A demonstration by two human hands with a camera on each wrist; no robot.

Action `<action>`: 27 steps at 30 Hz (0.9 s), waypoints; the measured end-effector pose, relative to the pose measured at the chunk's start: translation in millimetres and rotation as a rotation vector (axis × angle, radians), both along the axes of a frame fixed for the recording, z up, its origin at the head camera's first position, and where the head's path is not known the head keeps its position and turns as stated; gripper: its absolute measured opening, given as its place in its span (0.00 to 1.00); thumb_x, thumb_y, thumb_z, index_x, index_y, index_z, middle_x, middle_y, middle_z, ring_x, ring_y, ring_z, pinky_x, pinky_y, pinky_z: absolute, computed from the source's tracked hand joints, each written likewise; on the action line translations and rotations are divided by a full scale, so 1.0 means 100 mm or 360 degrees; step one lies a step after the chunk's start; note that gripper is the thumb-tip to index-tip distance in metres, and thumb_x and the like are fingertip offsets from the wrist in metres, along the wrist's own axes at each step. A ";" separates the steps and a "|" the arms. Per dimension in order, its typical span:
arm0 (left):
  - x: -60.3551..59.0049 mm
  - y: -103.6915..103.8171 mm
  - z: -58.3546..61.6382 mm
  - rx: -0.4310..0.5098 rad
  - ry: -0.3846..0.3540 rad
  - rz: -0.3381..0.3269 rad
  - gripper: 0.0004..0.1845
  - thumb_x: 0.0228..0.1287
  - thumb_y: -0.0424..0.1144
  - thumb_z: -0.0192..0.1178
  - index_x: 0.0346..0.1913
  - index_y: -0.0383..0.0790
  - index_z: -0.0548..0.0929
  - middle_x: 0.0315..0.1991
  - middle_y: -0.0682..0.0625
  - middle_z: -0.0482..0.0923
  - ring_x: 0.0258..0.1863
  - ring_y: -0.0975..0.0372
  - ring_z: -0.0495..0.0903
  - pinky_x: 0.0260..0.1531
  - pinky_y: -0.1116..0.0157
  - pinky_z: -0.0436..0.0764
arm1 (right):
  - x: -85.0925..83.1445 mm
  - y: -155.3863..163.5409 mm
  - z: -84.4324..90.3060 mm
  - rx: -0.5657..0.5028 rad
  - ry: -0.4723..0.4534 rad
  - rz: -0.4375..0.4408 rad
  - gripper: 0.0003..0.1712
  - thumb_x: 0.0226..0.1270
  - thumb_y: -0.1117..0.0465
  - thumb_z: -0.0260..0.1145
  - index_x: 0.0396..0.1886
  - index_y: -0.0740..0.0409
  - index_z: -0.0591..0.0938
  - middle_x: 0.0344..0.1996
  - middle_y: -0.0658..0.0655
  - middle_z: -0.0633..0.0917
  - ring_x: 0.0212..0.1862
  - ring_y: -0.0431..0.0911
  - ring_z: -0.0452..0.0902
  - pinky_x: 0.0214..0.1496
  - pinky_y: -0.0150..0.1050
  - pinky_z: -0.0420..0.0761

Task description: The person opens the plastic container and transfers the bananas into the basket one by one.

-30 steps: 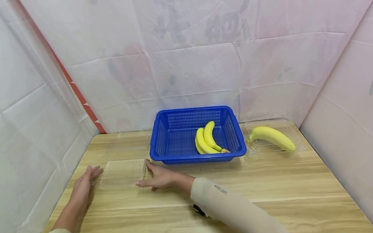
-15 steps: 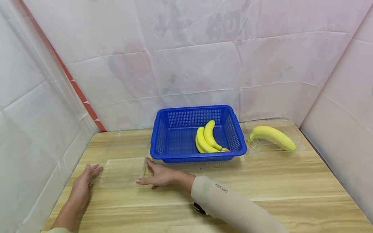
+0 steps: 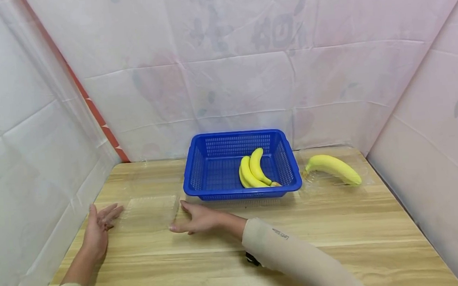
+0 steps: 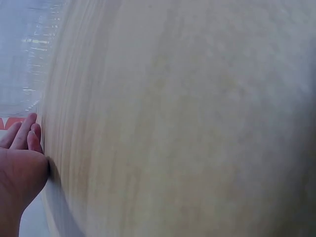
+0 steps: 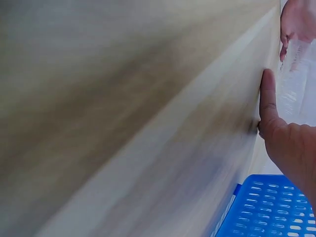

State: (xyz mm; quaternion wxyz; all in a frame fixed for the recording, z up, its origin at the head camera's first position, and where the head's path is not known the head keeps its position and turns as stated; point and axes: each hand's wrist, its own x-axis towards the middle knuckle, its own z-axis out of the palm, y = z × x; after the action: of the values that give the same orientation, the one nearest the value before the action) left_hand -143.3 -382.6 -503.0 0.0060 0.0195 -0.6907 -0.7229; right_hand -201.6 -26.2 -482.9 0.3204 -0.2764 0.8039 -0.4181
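Observation:
A clear plastic box (image 3: pixel 150 211) lies on the left part of the wooden table, between the two hands. Beside its left end is my left hand (image 3: pixel 95 232), fingers extended and holding nothing; the left wrist view shows the palm (image 4: pixel 22 173) low by the table. At the box's right end my right hand (image 3: pixel 200 218) has thumb and fingers spread apart around the near corner. A small gap seems to separate them from the plastic. In the right wrist view the box (image 5: pixel 295 84) appears beyond the right thumb.
A blue basket (image 3: pixel 243 191) holding a few bananas (image 3: pixel 251 172) stands at the back centre. Right of it, a single banana (image 3: pixel 333 169) lies on clear plastic packaging (image 3: pixel 317 181). Cloth walls (image 3: pixel 225 85) enclose the table (image 3: pixel 261 265) at the back and sides.
My left hand has moved slightly left, away from the box. My right hand has drawn back a little to the right, off the box's end. The box looks unmoved.

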 end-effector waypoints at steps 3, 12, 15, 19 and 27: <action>0.03 -0.01 0.02 0.0129 0.0009 0.0001 0.37 0.84 0.67 0.19 0.54 0.67 0.86 0.51 0.74 0.89 0.54 0.79 0.78 0.51 0.73 0.66 | 0.07 0.10 0.01 0.0085 0.0150 0.0059 0.60 0.72 0.29 0.66 0.89 0.55 0.51 0.84 0.59 0.65 0.69 0.44 0.83 0.84 0.42 0.68; 0.20 0.27 0.10 0.0126 -0.0363 0.0699 0.31 0.90 0.54 0.31 0.41 0.58 0.88 0.35 0.71 0.89 0.42 0.78 0.85 0.44 0.78 0.78 | 0.34 0.79 0.17 -0.0067 0.0183 0.0145 0.45 0.76 0.39 0.67 0.84 0.54 0.67 0.79 0.53 0.75 0.78 0.49 0.73 0.78 0.38 0.76; 0.26 0.43 0.07 -0.0170 -0.0446 0.0809 0.24 0.89 0.48 0.40 0.52 0.46 0.88 0.33 0.74 0.88 0.38 0.80 0.85 0.41 0.80 0.80 | 0.39 1.08 0.20 -0.0165 0.0105 0.0061 0.40 0.77 0.43 0.68 0.81 0.54 0.70 0.74 0.56 0.80 0.74 0.53 0.79 0.72 0.40 0.81; 0.33 0.67 0.05 -0.0517 -0.0460 0.0775 0.23 0.88 0.45 0.45 0.64 0.30 0.80 0.31 0.75 0.85 0.35 0.81 0.84 0.42 0.85 0.78 | 0.43 1.42 0.23 -0.0225 0.0128 -0.0036 0.37 0.79 0.44 0.67 0.79 0.56 0.74 0.69 0.59 0.85 0.72 0.55 0.81 0.71 0.47 0.83; 0.34 1.32 0.07 -0.0711 -0.0254 0.0438 0.17 0.83 0.39 0.56 0.58 0.28 0.85 0.41 0.48 0.92 0.36 0.74 0.87 0.44 0.80 0.83 | 0.53 2.02 0.21 -0.0193 0.0381 -0.0192 0.28 0.78 0.45 0.68 0.67 0.59 0.84 0.56 0.55 0.92 0.55 0.42 0.88 0.57 0.36 0.87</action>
State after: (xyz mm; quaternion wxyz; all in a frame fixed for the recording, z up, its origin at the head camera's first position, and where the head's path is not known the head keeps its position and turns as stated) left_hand -109.1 -250.8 -496.2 0.0538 0.1682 -0.8221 -0.5412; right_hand -148.7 176.3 -461.6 0.1793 -0.2943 0.8247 -0.4485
